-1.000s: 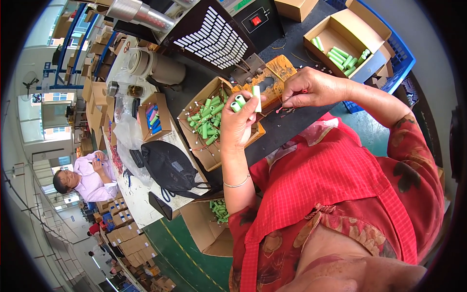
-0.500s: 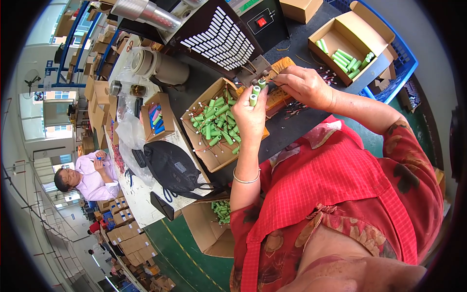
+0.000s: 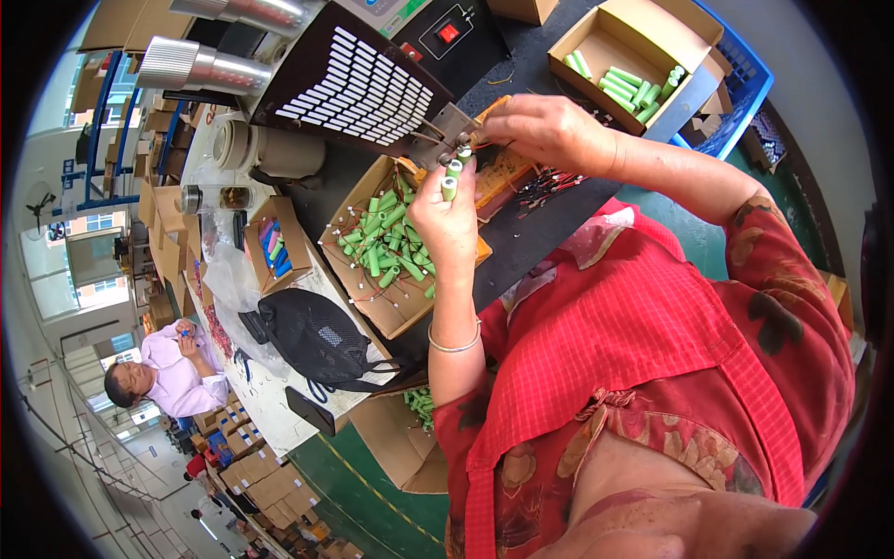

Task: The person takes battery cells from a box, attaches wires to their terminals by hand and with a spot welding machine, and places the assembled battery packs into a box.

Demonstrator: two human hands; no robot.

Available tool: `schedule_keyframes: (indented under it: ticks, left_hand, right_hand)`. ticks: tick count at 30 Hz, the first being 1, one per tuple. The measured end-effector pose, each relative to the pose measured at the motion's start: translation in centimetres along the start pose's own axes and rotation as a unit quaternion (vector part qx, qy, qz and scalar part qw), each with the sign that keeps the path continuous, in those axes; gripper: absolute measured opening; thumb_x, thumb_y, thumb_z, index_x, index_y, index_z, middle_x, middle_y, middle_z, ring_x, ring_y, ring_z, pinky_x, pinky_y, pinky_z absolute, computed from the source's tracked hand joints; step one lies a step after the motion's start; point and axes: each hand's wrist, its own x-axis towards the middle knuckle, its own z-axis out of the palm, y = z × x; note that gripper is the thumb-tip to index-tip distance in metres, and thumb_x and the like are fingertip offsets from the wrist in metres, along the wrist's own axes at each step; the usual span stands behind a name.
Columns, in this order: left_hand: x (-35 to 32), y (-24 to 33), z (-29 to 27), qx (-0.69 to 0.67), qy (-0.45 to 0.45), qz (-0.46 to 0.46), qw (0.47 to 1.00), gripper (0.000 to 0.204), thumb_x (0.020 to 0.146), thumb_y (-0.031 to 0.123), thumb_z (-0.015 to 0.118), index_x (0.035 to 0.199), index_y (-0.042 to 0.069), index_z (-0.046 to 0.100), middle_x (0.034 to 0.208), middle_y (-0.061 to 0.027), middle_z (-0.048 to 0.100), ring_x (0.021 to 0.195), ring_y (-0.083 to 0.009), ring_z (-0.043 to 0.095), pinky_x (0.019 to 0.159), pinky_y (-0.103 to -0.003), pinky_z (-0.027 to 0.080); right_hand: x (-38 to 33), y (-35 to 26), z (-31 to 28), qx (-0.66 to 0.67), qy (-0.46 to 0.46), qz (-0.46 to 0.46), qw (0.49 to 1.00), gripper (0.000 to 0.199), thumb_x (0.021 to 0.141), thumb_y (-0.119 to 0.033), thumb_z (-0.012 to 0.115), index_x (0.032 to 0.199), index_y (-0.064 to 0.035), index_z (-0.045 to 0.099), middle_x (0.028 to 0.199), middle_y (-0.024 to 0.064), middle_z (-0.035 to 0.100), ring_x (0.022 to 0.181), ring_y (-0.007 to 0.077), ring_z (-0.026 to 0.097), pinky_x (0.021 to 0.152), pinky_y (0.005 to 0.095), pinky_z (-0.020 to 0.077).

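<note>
Several green cylindrical battery cells [image 3: 450, 189] are held in a short row by my left hand [image 3: 444, 228], its thumb and fingers closed around them. Their pale ends face up, and the far one is by the metal electrode tips [image 3: 430, 132] of a black machine [image 3: 358, 79] with a slotted front. My right hand [image 3: 554, 130] is pinched beside that far cell, on what looks like a thin red wire lead; its fingertips partly hide it. Beneath both hands lies a worn orange block [image 3: 503, 191].
An open carton [image 3: 379, 314] of green cells with leads stands left of my left hand. Another carton [image 3: 643, 37] with green cells sits far right, beside a blue crate [image 3: 745, 79]. Wire leads [image 3: 554, 184] lie under my right wrist. A black bag [image 3: 312, 335] and a seated person [image 3: 177, 373] are at left.
The view has shifted, so the bench appears farther left and the machine higher. Both hands stay near the electrodes with the same cells held. The right fingers remain pinched.
</note>
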Motion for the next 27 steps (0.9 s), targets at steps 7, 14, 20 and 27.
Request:
schedule_keyframes:
  ticks: [7, 14, 20, 27]
  left_hand:
    - [0.0, -0.6, -6.5, -0.012, 0.076, -0.126, 0.989, 0.026, 0.080, 0.006, 0.062, 0.105, -0.001, 0.059, 0.075, -0.0011, 0.059, 0.057, -0.0050, 0.052, 0.046, -0.017, 0.040]
    - [-1.4, -3.3, -11.7, 0.094, 0.045, -0.133, 0.986, 0.027, 0.085, 0.016, 0.057, 0.107, 0.000, 0.057, 0.083, -0.0027, 0.058, 0.069, -0.0059, 0.051, 0.055, -0.020, 0.042]
    - [-1.9, 0.0, -10.2, 0.143, 0.003, -0.144, 0.979, 0.032, 0.081, 0.013, 0.062, 0.109, -0.002, 0.057, 0.080, -0.0034, 0.059, 0.062, -0.0058, 0.049, 0.058, -0.020, 0.043]
    - [-1.9, 1.4, -5.1, -0.118, -0.067, -0.127, 0.983, 0.034, 0.079, 0.002, 0.062, 0.110, -0.006, 0.050, 0.087, -0.0108, 0.060, 0.078, -0.0163, 0.061, 0.059, -0.023, 0.052]
  right_hand:
    - [-3.0, 5.5, -2.8, -0.143, -0.130, 0.238, 0.952, 0.012, 0.078, -0.007, 0.055, 0.087, 0.0002, 0.059, 0.081, 0.0137, 0.060, 0.075, 0.0279, 0.061, 0.067, 0.0337, 0.0497]
    - [-5.2, 4.8, -0.3, -0.355, -0.333, 0.208, 0.848, 0.010, 0.068, -0.007, 0.059, 0.075, -0.0019, 0.063, 0.078, 0.0124, 0.061, 0.074, 0.0243, 0.063, 0.063, 0.0316, 0.0521]
    - [-4.6, 4.9, -1.6, -0.333, -0.298, 0.295, 0.844, 0.008, 0.070, -0.007, 0.057, 0.074, -0.0027, 0.063, 0.075, 0.0118, 0.063, 0.067, 0.0248, 0.064, 0.057, 0.0334, 0.0524]
    - [-3.7, 3.4, -1.5, -0.359, -0.395, 0.249, 0.808, 0.008, 0.068, -0.008, 0.059, 0.070, -0.0082, 0.066, 0.072, 0.0107, 0.064, 0.069, 0.0230, 0.065, 0.058, 0.0317, 0.0524]
